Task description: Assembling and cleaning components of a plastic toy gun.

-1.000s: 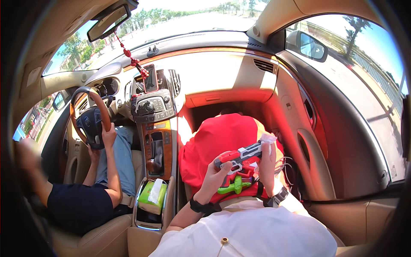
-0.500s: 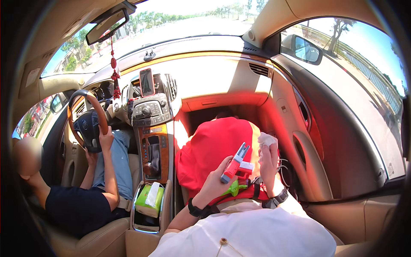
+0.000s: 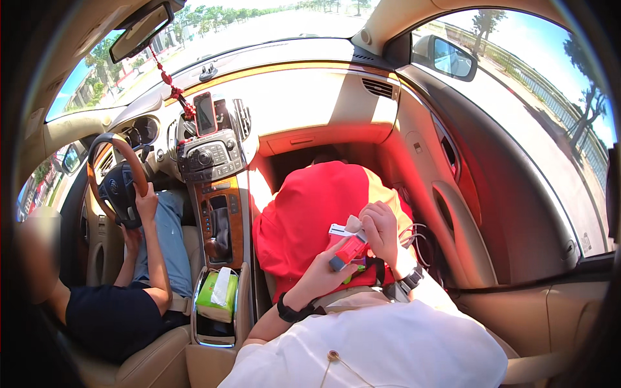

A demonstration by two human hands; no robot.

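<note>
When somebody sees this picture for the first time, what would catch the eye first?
Probably the bright red fabric over the wearer's legs, in the middle. At its near side, the left hand holds a red, white and grey toy, and the right hand has a pale wad there. Next, perhaps the green tissue pack in the console between the seats.

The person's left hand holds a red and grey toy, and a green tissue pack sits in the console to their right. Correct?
Not quite: in the head view, the green tissue pack sits in the console to the person's left. The left hand does hold the red and grey toy.
</note>
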